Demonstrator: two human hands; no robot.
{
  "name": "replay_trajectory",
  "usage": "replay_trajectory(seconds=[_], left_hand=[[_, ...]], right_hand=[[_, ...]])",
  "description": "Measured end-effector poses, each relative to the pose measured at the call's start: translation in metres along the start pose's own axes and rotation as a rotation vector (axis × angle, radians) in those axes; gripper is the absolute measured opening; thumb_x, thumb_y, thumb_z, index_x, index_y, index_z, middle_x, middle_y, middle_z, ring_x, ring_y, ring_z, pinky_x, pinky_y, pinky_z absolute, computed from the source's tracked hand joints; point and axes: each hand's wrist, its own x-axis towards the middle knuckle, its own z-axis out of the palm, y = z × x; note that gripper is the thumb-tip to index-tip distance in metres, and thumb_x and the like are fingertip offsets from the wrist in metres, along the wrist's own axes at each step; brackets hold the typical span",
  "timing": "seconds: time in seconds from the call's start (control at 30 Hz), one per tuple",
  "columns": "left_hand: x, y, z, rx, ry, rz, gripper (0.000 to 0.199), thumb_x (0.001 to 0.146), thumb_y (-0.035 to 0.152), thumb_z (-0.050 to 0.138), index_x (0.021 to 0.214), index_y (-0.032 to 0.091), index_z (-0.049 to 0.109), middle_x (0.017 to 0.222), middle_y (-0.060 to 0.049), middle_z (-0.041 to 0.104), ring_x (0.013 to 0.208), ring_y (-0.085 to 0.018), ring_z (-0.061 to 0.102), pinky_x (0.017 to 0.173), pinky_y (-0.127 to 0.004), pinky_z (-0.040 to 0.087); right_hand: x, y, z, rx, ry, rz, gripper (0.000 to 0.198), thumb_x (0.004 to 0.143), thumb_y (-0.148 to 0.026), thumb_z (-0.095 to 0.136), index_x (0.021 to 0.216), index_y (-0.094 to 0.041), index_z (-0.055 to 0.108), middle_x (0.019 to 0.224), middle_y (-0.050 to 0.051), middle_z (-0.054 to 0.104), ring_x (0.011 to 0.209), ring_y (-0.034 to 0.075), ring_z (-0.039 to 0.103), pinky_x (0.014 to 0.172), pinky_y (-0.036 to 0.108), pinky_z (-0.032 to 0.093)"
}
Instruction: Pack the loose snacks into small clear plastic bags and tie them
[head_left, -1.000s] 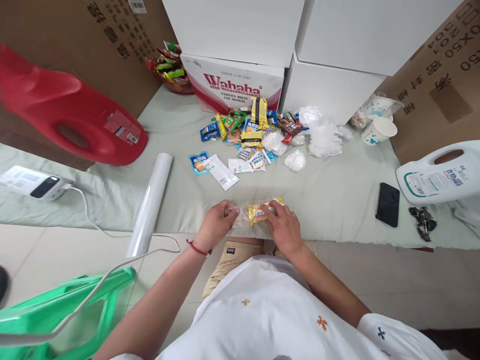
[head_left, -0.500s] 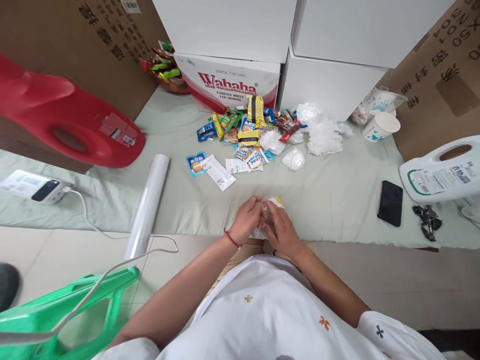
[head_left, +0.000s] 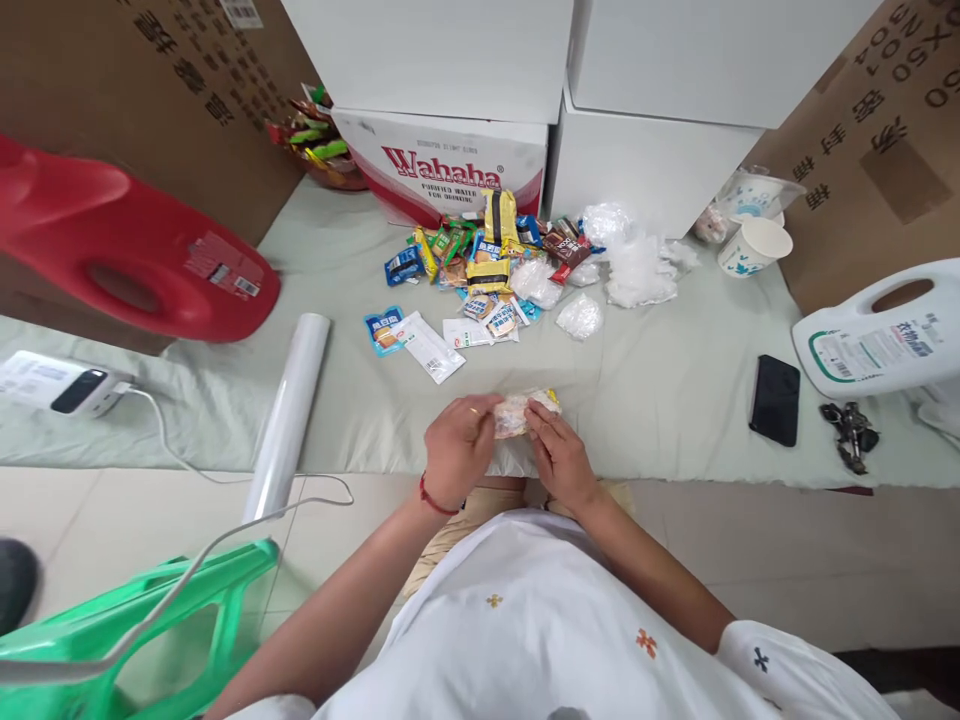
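A small clear-plastic-wrapped bundle [head_left: 512,416] with a yellow bit at its far right corner lies near the table's front edge, between my hands. Its exact contents cannot be made out through the crinkled film. My left hand [head_left: 459,440], with a red cord on the wrist, pinches the left end of the bundle. On the other end, my right hand [head_left: 561,455] presses its fingers over the top. Farther off are a pile of snack packets [head_left: 489,274], several balls of crumpled clear film [head_left: 580,317] and a white sachet [head_left: 429,347].
Left of me are a roll of film [head_left: 292,410], a red jug [head_left: 135,250], a white device [head_left: 67,382] with its cable and a green stool [head_left: 225,600]. Boxes [head_left: 450,160] stand behind. To the right are a phone [head_left: 775,400], keys [head_left: 851,436], a white jug [head_left: 877,345] and paper cups [head_left: 754,247].
My hands, close together before, have moved apart, the left one going left. More of the wrapped bundle now shows between them. The camera view has shifted slightly.
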Motion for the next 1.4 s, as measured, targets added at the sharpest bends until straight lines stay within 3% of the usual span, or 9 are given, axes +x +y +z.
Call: replay_trajectory(seconds=[0.1, 0.3, 0.37, 0.53, 0.77, 0.9, 1.07, 1.2, 1.4], left_hand=[[0.002, -0.019, 0.015, 0.221, -0.199, 0.23, 0.033, 0.102, 0.03, 0.046, 0.123, 0.023, 0.07, 0.124, -0.008, 0.074, 0.122, -0.025, 0.063, 0.103, -0.044, 0.045], [0.003, -0.037, 0.032, 0.348, -0.323, 0.303, 0.05, 0.098, 0.046, 0.058, 0.142, 0.024, 0.057, 0.141, -0.013, 0.064, 0.133, -0.03, 0.055, 0.119, -0.051, 0.028], [0.001, -0.035, 0.032, 0.335, -0.329, 0.284, 0.049, 0.096, 0.044, 0.06, 0.141, 0.025, 0.057, 0.141, -0.013, 0.064, 0.134, -0.031, 0.054, 0.121, -0.053, 0.024], [0.0, -0.036, 0.029, 0.267, -0.35, 0.263, 0.06, 0.091, 0.033, 0.062, 0.148, 0.022, 0.049, 0.149, -0.016, 0.056, 0.143, -0.033, 0.046, 0.126, -0.059, 0.009], [0.009, -0.045, 0.018, 0.19, -0.432, 0.228, 0.049, 0.102, 0.033, 0.04, 0.149, 0.024, 0.049, 0.148, -0.012, 0.057, 0.147, -0.029, 0.04, 0.126, -0.059, 0.007], [0.01, -0.051, 0.019, 0.294, -0.338, 0.224, 0.044, 0.099, 0.045, 0.052, 0.138, 0.027, 0.062, 0.14, -0.01, 0.062, 0.152, -0.035, 0.029, 0.124, -0.062, 0.009], [0.017, -0.054, 0.019, 0.292, -0.384, 0.245, 0.039, 0.096, 0.043, 0.059, 0.132, 0.028, 0.066, 0.131, -0.011, 0.064, 0.144, -0.034, 0.042, 0.124, -0.064, 0.006], [0.023, -0.058, 0.004, 0.084, -0.424, 0.177, 0.058, 0.085, 0.047, 0.071, 0.137, 0.022, 0.062, 0.14, -0.016, 0.059, 0.144, -0.035, 0.042, 0.125, -0.063, 0.008], [0.007, -0.045, -0.018, -0.727, -0.184, -0.258, 0.07, 0.085, 0.055, 0.072, 0.143, 0.02, 0.053, 0.146, -0.017, 0.057, 0.143, -0.031, 0.047, 0.121, -0.05, 0.033]], right_hand=[[-0.001, -0.004, -0.003, 0.135, 0.017, 0.105, 0.039, 0.105, -0.027, 0.045, 0.138, -0.025, 0.065, 0.148, 0.011, 0.059, 0.138, 0.023, 0.055, 0.117, 0.045, 0.044], [0.022, -0.004, -0.047, 0.202, 0.18, 0.344, 0.031, 0.104, -0.037, 0.048, 0.117, -0.024, 0.074, 0.112, 0.008, 0.075, 0.088, 0.019, 0.07, 0.08, 0.035, 0.059], [0.038, -0.001, -0.057, -0.004, 0.175, 0.218, 0.031, 0.104, -0.035, 0.048, 0.117, -0.025, 0.074, 0.115, 0.009, 0.072, 0.103, 0.023, 0.066, 0.092, 0.041, 0.055], [0.051, 0.013, -0.035, -0.403, -0.299, -0.189, 0.048, 0.105, -0.029, 0.043, 0.153, -0.024, 0.049, 0.154, 0.011, 0.052, 0.135, 0.027, 0.05, 0.114, 0.05, 0.039], [0.034, 0.024, -0.02, -0.562, -0.378, -0.217, 0.054, 0.107, -0.034, 0.039, 0.157, -0.015, 0.04, 0.155, 0.015, 0.051, 0.138, 0.03, 0.049, 0.118, 0.053, 0.035], [0.043, 0.014, -0.038, -0.624, -0.445, -0.209, 0.05, 0.105, -0.036, 0.045, 0.147, -0.009, 0.052, 0.148, 0.02, 0.057, 0.132, 0.033, 0.052, 0.112, 0.053, 0.039], [0.048, 0.01, -0.042, -0.674, -0.475, -0.305, 0.062, 0.099, -0.041, 0.058, 0.153, -0.012, 0.044, 0.155, 0.02, 0.048, 0.138, 0.035, 0.045, 0.116, 0.056, 0.033], [0.048, 0.021, -0.036, -0.682, -0.542, -0.362, 0.06, 0.1, -0.036, 0.059, 0.153, -0.013, 0.044, 0.146, 0.018, 0.056, 0.125, 0.035, 0.052, 0.108, 0.053, 0.041], [0.051, 0.01, -0.056, -0.249, -0.329, 0.001, 0.063, 0.104, -0.052, 0.042, 0.153, -0.013, 0.043, 0.13, 0.02, 0.065, 0.115, 0.032, 0.061, 0.098, 0.048, 0.052]])
